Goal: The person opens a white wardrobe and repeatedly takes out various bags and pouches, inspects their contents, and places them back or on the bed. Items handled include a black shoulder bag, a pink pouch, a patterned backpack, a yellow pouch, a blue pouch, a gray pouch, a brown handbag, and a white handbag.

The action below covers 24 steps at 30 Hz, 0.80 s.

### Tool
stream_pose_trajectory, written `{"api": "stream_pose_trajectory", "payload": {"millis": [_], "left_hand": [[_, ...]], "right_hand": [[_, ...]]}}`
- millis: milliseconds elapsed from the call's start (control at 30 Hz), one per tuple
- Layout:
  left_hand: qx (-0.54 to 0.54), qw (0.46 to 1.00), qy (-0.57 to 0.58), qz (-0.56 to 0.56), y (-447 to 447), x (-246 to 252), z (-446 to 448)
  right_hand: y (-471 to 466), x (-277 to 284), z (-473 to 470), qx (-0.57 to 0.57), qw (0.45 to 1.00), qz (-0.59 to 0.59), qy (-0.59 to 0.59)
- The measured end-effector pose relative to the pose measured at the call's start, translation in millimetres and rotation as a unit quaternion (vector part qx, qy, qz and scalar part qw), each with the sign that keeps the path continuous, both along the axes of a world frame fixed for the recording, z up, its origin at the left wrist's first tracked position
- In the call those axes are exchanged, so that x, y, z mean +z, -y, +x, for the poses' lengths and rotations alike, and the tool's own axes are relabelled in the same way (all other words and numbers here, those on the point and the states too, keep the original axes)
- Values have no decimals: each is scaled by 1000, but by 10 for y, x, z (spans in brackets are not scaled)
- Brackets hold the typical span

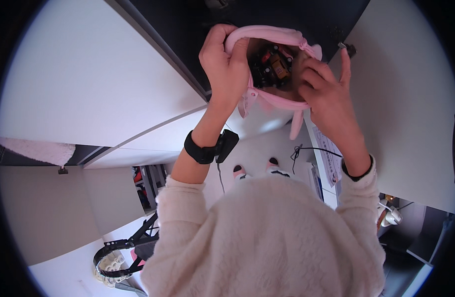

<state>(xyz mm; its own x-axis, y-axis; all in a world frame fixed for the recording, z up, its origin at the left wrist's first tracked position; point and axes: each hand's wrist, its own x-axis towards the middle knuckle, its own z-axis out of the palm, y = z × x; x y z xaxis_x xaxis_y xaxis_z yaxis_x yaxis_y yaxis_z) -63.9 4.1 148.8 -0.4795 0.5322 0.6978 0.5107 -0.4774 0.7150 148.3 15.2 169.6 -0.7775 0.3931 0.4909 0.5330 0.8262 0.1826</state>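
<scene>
A pink plush fabric bag (266,31) is held with its mouth wide, in front of a dark compartment at the top. My left hand (227,63) grips the rim on the left, thumb inside. On the right, my right hand (326,83) has its bent fingers at the opposite edge, and its index finger points up; the fingertips are partly hidden at the bag's opening. Several small toy cars lie inside, among them an orange-brown one (279,67) beside darker ones. A label with writing (246,103) hangs from the bag's lower left edge.
White cabinet doors stand at the left (75,74) and right (398,111), the right one bearing a dark metal latch (348,49). The dark compartment (168,22) lies behind the bag. A black cable (298,148) hangs below. My feet are on the pale floor (253,156).
</scene>
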Motion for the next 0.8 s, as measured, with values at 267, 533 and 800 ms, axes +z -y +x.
{"api": "stream_pose_trajectory", "payload": {"millis": [267, 533, 800], "left_hand": [[-21, 998, -59, -7, 122, -62, 51], [-33, 997, -68, -35, 231, -67, 38], [-58, 996, -18, -72, 283, -74, -1]], "right_hand": [[104, -116, 79, -37, 999, 13, -29], [82, -263, 123, -5, 995, 9, -98], [30, -238, 10, 70, 965, -58, -248]]}}
